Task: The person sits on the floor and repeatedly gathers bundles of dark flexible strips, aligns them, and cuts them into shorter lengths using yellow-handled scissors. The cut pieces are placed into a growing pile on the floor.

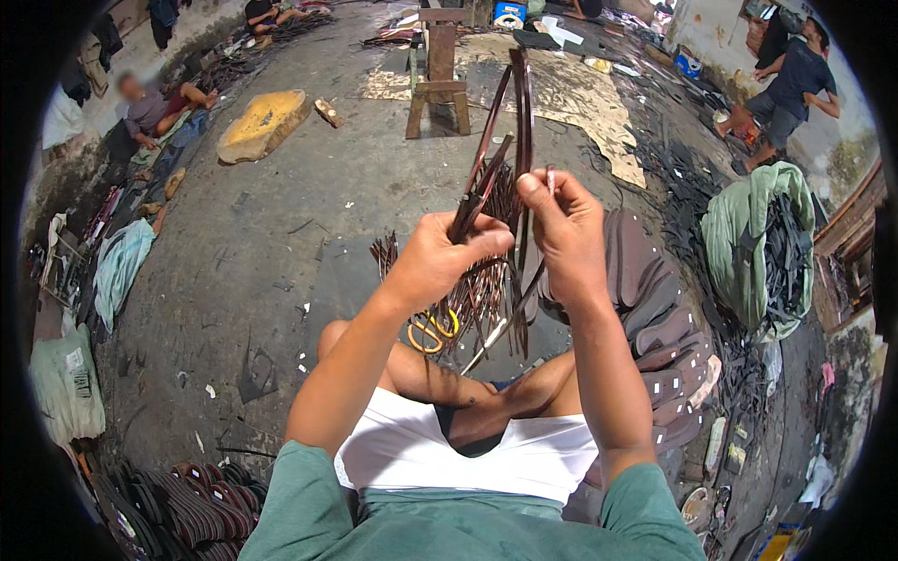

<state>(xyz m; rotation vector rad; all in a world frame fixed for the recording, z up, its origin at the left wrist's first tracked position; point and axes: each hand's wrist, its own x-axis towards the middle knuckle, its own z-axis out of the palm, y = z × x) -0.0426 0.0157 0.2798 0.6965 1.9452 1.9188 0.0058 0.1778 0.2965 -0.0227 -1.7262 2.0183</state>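
Note:
My left hand [438, 262] is closed around several glossy dark brown straps [479, 192], which stick up past the thumb. Slightly higher, my right hand [567, 234] pinches long straps [524, 112] of the same kind between thumb and fingers; their tops rise well above both hands. A small pale piece [551, 179] shows at the right fingertips, too small to name. Below the hands lies a pile of thin brown strips [482, 299]. Yellow-handled scissors [427, 335] and a thin tool with a white handle [486, 344] lie by my crossed legs.
Dark brown shoe soles [664, 327] fan out at my right; more soles [187, 505] are stacked lower left. A green sack [748, 248] of black scraps stands at the right. Ahead are a wooden stool [438, 92] and a yellow block [264, 123]. Other people sit along the walls.

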